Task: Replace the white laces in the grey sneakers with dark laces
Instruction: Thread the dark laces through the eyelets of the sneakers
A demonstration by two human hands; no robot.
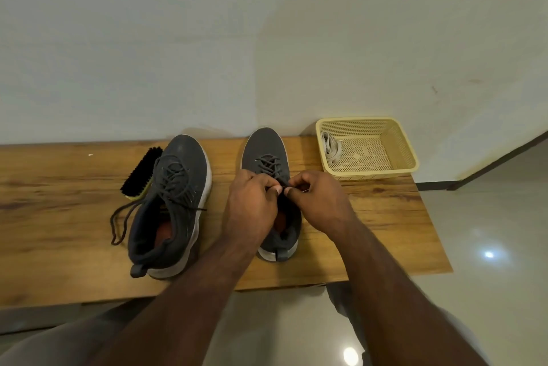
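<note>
Two grey sneakers stand on the wooden table [370, 211], toes toward the wall. The left sneaker [175, 202] carries a dark lace [124, 217] whose loose ends trail onto the table at its left. The right sneaker [268, 158] is threaded with a dark lace [269, 162] too. Over its tongue my left hand [252, 205] and my right hand [317, 202] meet, each pinching the dark lace between thumb and fingers. The lace ends are hidden inside my fingers. White laces [330, 146] lie in the basket.
A yellow plastic basket [394, 143] sits at the table's back right corner against the wall. A black shoe brush [141, 173] lies left of the left sneaker. The table's right edge drops to a glossy tiled floor [489, 232].
</note>
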